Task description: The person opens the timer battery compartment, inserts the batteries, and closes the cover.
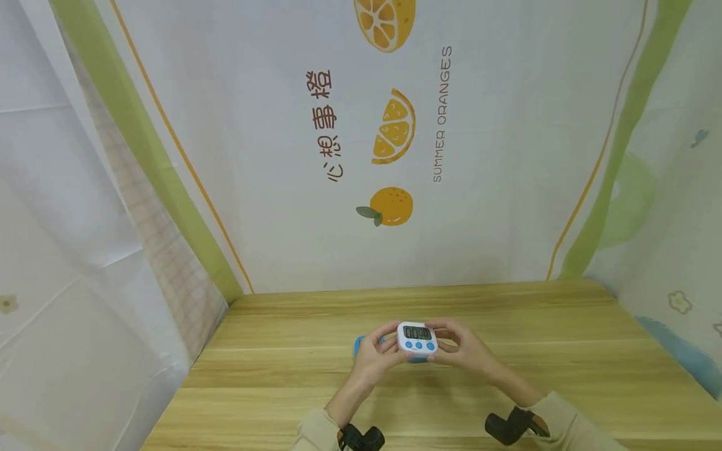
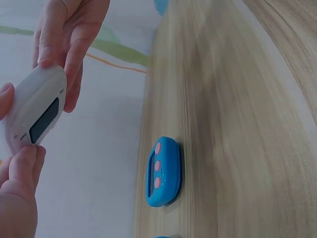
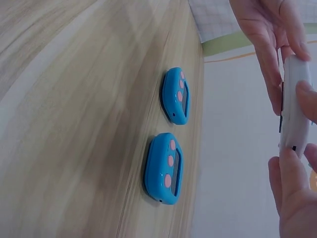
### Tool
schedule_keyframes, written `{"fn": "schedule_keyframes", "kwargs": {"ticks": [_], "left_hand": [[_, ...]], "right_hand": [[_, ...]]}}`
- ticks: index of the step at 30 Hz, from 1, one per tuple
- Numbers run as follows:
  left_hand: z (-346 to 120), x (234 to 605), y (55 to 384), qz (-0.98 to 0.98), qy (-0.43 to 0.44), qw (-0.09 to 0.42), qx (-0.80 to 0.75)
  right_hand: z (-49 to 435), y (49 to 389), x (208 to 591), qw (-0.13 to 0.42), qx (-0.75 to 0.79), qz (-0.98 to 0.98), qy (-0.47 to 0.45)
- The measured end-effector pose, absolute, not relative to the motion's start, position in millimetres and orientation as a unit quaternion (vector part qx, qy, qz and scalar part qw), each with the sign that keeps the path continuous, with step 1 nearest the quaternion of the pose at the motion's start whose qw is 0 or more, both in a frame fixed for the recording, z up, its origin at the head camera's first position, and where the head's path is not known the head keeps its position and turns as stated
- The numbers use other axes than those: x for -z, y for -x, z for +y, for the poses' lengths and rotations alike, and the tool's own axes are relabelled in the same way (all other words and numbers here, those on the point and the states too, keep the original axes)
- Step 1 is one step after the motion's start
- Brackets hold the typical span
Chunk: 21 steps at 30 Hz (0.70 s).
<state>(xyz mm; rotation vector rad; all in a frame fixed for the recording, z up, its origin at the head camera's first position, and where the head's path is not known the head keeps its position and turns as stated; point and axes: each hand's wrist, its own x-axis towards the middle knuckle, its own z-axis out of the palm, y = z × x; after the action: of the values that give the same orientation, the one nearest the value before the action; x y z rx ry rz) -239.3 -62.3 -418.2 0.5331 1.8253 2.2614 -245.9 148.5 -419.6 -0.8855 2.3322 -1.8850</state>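
Note:
Both hands hold up a white digital timer (image 1: 403, 344) with a dark display and three blue buttons, its front tilted up toward the head camera. My left hand (image 1: 373, 362) grips its left side between thumb and fingers. On the opposite side, my right hand (image 1: 465, 348) pinches the casing the same way. The white timer (image 2: 29, 96) is raised off the table in the left wrist view. Below it lie two blue timers with pink buttons, one (image 3: 173, 96) beside the other (image 3: 158, 166) in the right wrist view. From the head, the hands and white timer partly hide them.
The wood-grain table (image 1: 271, 376) runs back to a white curtain (image 1: 479, 238) printed with oranges and lettering. More hanging cloth (image 1: 73, 263) closes off the left side, and patterned cloth (image 1: 671, 263) the right. Black wrist cameras (image 1: 510, 426) sit at the sleeve cuffs.

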Motion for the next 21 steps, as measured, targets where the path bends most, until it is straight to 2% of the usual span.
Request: {"fn": "schedule_keyframes", "kwargs": {"ticks": [8,16,21], "left_hand": [[-53,412,241,0.589,-0.205,0.105,-0.774],[-29,418,255,0.695,-0.199,0.024,-0.69],[-12,430,263,0.73,-0.168,0.008,-0.663]], "right_hand": [[157,246,416,0.009,0.582,0.769,0.265],[179,258,414,-0.013,0.549,0.788,0.277],[192,266,420,-0.013,0.524,0.806,0.276]]}}
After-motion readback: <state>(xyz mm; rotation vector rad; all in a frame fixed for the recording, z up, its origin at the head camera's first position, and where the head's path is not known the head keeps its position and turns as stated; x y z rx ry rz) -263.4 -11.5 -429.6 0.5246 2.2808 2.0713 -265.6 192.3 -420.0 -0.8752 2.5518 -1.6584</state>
